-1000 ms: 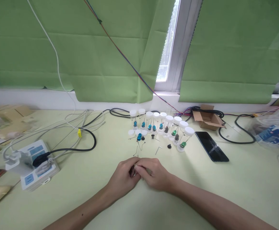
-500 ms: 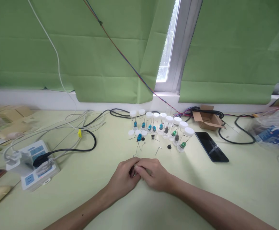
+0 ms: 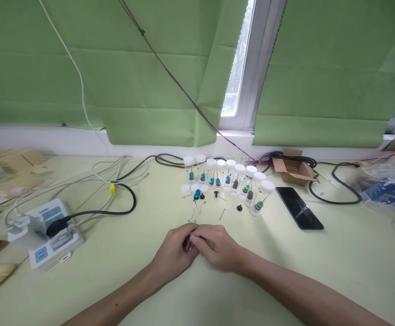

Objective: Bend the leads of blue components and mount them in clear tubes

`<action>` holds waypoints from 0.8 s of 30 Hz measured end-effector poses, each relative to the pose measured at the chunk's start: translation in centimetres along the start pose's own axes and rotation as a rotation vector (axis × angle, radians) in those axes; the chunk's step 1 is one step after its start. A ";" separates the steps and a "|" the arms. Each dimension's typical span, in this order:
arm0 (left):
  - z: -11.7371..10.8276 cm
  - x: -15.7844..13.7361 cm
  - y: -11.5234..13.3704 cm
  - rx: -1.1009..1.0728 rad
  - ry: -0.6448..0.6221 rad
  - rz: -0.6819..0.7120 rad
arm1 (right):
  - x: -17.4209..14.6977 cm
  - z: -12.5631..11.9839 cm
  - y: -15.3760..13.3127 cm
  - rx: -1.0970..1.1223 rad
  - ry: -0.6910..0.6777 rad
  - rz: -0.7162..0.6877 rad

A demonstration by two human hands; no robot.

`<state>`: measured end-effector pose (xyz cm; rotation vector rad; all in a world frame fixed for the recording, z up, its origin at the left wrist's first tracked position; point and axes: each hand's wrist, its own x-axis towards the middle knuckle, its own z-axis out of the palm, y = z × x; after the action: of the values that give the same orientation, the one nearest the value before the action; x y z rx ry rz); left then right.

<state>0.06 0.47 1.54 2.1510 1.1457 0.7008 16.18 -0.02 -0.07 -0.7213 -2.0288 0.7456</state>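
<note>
My left hand [image 3: 177, 248] and my right hand [image 3: 217, 246] meet low over the table, fingers curled and pressed together. Whatever they pinch is mostly hidden by the fingers; I cannot make it out. Just beyond the fingertips lie bent thin wires [image 3: 200, 208]. A small hex key [image 3: 224, 213] rests to their right, near a black screw-like part [image 3: 239, 208]. Farther back are blue beads [image 3: 197, 194] with another black part [image 3: 202, 196] beside them. Behind stands a row of clear vials with white caps, holding blue, green and dark pieces, the nearest a green-filled vial [image 3: 262, 198].
A black phone [image 3: 299, 208] lies right of the vials, with an open cardboard box [image 3: 294, 167] behind it. On the left sits a white power strip [image 3: 56, 231] with plugs and tangled cables. A plastic bag [image 3: 383, 183] is at far right. Green blinds [image 3: 156, 81] hang behind.
</note>
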 end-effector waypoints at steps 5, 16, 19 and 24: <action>0.0 0.0 0.0 -0.012 -0.004 0.000 | -0.1 0.0 0.1 0.006 -0.009 -0.001; 0.0 0.1 0.0 -0.015 -0.019 -0.002 | -0.1 0.0 0.2 -0.017 -0.033 -0.011; 0.0 0.1 0.0 -0.004 -0.015 -0.001 | -0.1 0.0 0.2 -0.024 -0.032 -0.017; 0.0 0.0 -0.1 -0.006 -0.013 0.009 | -0.1 0.1 0.3 -0.035 -0.029 -0.021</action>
<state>0.01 0.54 1.47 2.1540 1.1265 0.6924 16.25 0.08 -0.36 -0.7122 -2.0769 0.7138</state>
